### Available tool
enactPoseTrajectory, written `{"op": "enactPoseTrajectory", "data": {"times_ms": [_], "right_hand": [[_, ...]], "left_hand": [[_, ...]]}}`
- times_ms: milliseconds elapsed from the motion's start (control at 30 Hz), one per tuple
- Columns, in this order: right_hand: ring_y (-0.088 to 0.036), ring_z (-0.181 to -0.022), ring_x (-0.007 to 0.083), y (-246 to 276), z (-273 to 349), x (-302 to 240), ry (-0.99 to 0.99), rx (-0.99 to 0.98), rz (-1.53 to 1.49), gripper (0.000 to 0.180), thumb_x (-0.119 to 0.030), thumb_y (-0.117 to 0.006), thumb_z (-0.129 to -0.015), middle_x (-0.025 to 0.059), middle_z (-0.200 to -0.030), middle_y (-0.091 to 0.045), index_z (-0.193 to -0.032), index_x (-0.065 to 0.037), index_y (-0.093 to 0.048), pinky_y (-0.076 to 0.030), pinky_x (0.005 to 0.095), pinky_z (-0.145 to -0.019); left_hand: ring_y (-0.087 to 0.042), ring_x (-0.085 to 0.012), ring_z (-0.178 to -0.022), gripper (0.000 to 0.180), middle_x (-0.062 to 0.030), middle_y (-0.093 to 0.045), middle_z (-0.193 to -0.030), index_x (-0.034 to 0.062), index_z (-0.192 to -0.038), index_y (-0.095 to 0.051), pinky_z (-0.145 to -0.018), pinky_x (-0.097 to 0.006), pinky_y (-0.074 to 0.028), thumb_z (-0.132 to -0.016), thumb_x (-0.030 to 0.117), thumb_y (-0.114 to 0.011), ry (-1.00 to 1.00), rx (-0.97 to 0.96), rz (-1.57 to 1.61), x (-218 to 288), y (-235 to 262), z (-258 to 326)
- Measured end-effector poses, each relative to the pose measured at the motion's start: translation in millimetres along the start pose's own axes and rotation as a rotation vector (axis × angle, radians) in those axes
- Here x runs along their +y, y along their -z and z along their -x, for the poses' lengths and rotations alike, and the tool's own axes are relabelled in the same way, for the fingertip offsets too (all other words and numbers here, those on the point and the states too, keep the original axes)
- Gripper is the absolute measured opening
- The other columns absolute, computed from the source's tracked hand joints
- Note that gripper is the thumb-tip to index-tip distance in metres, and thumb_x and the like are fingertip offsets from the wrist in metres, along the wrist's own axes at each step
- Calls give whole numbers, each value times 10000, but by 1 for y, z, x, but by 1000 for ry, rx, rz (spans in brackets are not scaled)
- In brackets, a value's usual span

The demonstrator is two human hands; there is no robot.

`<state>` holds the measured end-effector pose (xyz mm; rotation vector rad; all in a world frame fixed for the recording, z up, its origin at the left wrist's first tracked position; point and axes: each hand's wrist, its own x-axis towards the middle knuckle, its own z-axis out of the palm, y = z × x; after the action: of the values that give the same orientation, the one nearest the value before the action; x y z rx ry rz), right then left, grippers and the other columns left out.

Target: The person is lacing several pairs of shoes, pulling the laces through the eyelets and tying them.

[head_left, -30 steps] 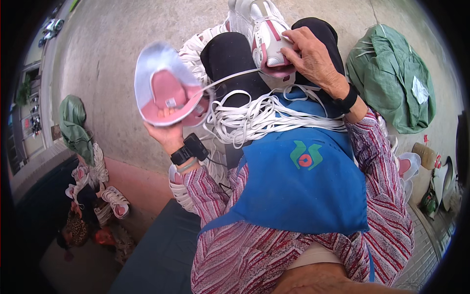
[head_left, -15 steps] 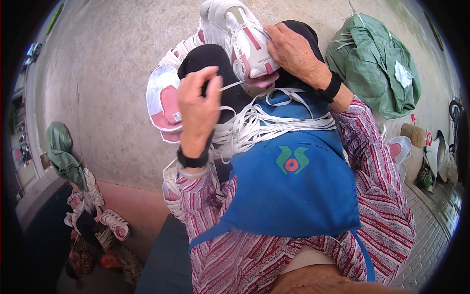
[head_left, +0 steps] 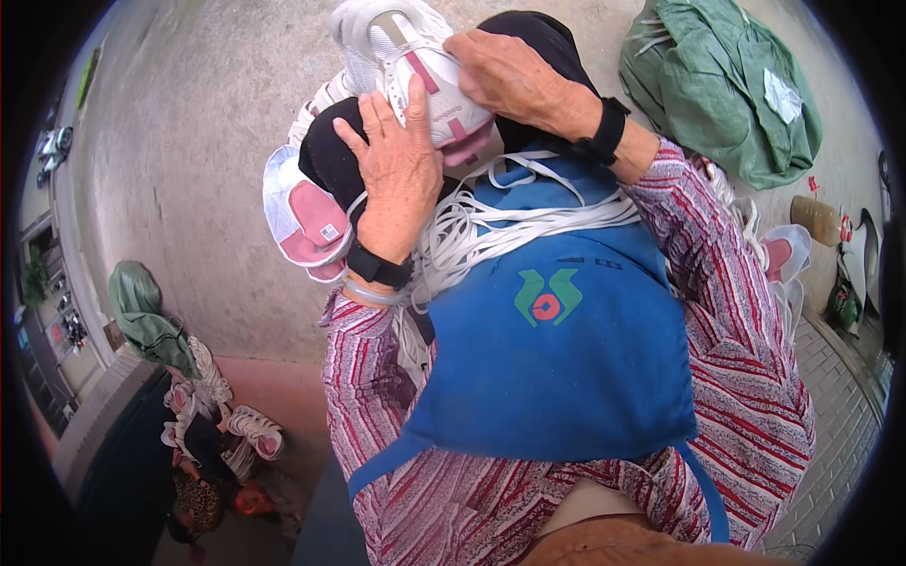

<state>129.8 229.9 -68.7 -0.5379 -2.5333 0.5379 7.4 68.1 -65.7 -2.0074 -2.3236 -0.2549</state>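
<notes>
A white sneaker [head_left: 448, 106] with pink trim rests across my dark-trousered knees, its heel end toward me. My left hand [head_left: 396, 170] lies against the sneaker's left side near the lace holes, fingers spread and touching the upper. From the right, my right hand [head_left: 524, 80] grips the sneaker's edge with curled fingers; their tips are partly hidden, so any lace in them cannot be made out. Loose white laces [head_left: 514, 212] lie in a bundle over my blue apron [head_left: 557, 377]. A white lace also runs past my left wrist.
More white-and-pink shoes [head_left: 307, 217] stand left of my legs, others [head_left: 783, 255] at my right. A green sack [head_left: 727, 90] sits on the concrete floor [head_left: 208, 170] at far right. Lower left, a person [head_left: 203, 491] is near bundled shoes and another green sack [head_left: 146, 311].
My left hand has come from beside the shoe, where a lace was stretched out, up onto the sneaker's side with fingers spread. My right hand stays at the sneaker. The view has shifted slightly.
</notes>
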Motion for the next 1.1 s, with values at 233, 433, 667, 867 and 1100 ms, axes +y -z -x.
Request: {"op": "enactPoseTrajectory", "data": {"times_ms": [233, 433, 667, 867, 1100], "right_hand": [[-653, -772, 342, 63, 16, -3, -65, -217, -501, 191, -181, -636, -870, 172, -790, -641, -866, 4, -684, -519, 415, -673], [-645, -780, 346, 74, 81, -27, 44, -599, -34, 174, -202, -670, -861, 154, -820, -598, -880, -32, -703, -517, 430, -694], [-604, -722, 198, 92, 65, -11, -83, -318, -572, 174, -152, -593, -966, 91, -800, -593, -885, 2, -598, -484, 293, -684], [-647, -782, 366, 92, 70, -23, 17, -448, -143, 320, -330, -719, -847, 152, -878, -647, -926, -27, -651, -522, 434, -690], [-650, -704, 318, 99, 62, -20, -184, -514, -574, 171, -183, -615, -932, 157, -808, -637, -954, -16, -644, -528, 390, -675]], "left_hand": [[-344, -428, -1402, 769, -239, -434, -1454, 130, -1510, -360, -1107, -703, -156, -832, 186, -719, -2, -6, 193, -14, 22, 15], [-542, -349, -1259, 303, -129, -664, -1192, 71, -1177, -640, -1111, -558, -300, -880, 113, -681, 215, 173, 620, -17, 43, 26], [-675, -283, -1004, 139, -138, -702, -1017, 19, -1033, -686, -872, -339, -511, -907, 19, -627, 271, 171, 830, 9, 55, 42], [-658, -147, -1008, 179, -85, -722, -1061, -16, -1114, -670, -909, -267, -488, -995, 80, -577, 252, 107, 889, 17, 52, 30], [-667, -193, -1041, 273, -112, -716, -1100, 2, -1206, -630, -900, -293, -513, -951, 96, -639, 313, 54, 1045, 24, 68, 17]]}}
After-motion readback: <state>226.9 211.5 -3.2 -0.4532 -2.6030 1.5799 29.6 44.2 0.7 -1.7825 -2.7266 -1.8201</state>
